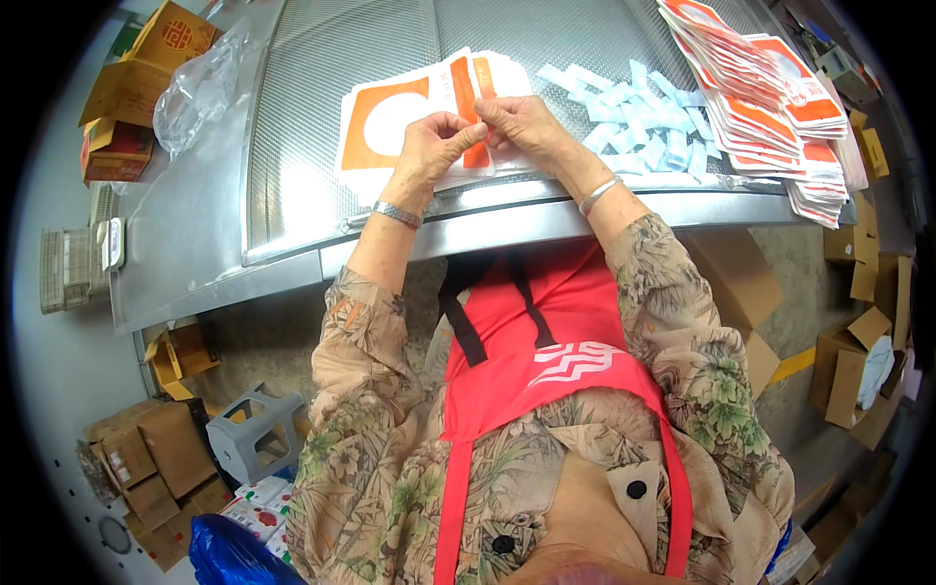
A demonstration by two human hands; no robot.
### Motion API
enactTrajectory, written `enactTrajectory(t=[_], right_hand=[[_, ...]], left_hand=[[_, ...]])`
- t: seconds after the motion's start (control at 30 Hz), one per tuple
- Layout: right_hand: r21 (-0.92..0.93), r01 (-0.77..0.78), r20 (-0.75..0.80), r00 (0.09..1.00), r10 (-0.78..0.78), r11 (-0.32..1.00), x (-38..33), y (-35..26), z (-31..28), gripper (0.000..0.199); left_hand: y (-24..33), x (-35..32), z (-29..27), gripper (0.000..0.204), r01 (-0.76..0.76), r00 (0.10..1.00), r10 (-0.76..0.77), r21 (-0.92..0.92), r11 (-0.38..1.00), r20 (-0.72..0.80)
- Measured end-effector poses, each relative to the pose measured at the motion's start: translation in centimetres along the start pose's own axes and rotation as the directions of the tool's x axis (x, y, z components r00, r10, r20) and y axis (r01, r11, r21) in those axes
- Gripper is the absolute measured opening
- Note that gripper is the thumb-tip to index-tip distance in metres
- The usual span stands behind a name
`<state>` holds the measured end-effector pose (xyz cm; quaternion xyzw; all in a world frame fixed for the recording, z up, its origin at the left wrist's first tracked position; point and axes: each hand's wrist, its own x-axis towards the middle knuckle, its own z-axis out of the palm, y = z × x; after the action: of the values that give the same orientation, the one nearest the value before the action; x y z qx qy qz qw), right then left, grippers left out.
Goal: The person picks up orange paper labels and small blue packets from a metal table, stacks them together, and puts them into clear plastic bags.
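— Head view, upper middle of the frame: what are the two hands doing?

— Both meet over a flat orange-and-white pouch (390,122) lying on top of a low stack on the perforated metal table (292,127). The left hand (429,146) has its thumb and forefinger pinched together at the pouch's top edge, so its grip is narrow and closed on that edge. The right hand (526,127) presses its fingertips onto the same edge just beside the left, holding the pouch as well.

— Where exactly does the pouch sit?

— Near the table's front rim, a little left of the frame's centre, with its white circle facing up and an orange strip running down between the two hands.

— What lies around it?

— Just right of the right hand, a loose heap of small pale blue sachets (643,117) spreads over the mesh. Farther right, toward the upper right corner, a tall slanting pile of orange-and-white pouches (770,107) fans out. At the upper left a crumpled clear plastic bag (200,88) rests on the table's edge.

— Anything on the wrists?

— A silver watch band (397,214) on the left, a silver bangle (599,194) on the right. Lower down, a red apron (546,361) covers a floral shirt, and brown cardboard boxes (146,458) stand on the floor at the lower left.
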<state>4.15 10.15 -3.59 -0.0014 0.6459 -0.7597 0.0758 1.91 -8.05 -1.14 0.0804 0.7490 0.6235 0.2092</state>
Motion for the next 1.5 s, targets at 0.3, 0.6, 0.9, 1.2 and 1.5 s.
enactTrajectory(t=[0.3,0.6,0.9,1.2,1.5], right_hand=[[0.065,-0.027,0.044,0.999,0.024,0.998,0.4,0.4,-0.5,0.053],[-0.720,0.096,-0.035,0.984,-0.174,0.688,0.5,-1.3,2.6,0.037],[-0.788,0.051,-0.106,0.971,-0.216,0.614,0.3,-0.2,3.6,0.038],[-0.427,0.236,-0.202,0.916,-0.346,0.873,-1.6,-0.8,3.0,0.052],[-0.008,0.333,-0.245,0.914,-0.324,0.943,-7.8,-5.0,4.2,0.037]], left_hand=[[0.4,-0.4,0.3,0.022,-0.026,1.000,0.026,-0.007,1.000,-0.004],[-2.8,-0.7,0.6,0.019,-0.299,0.940,0.303,0.047,0.953,-0.157],[-2.9,-2.1,1.2,0.019,-0.302,0.902,0.244,-0.116,0.946,-0.357],[-1.1,-1.9,1.3,0.019,-0.142,0.890,0.409,0.730,0.669,-0.202],[-1.2,-1.9,2.2,0.027,-0.180,0.898,0.429,0.813,0.553,-0.094]])
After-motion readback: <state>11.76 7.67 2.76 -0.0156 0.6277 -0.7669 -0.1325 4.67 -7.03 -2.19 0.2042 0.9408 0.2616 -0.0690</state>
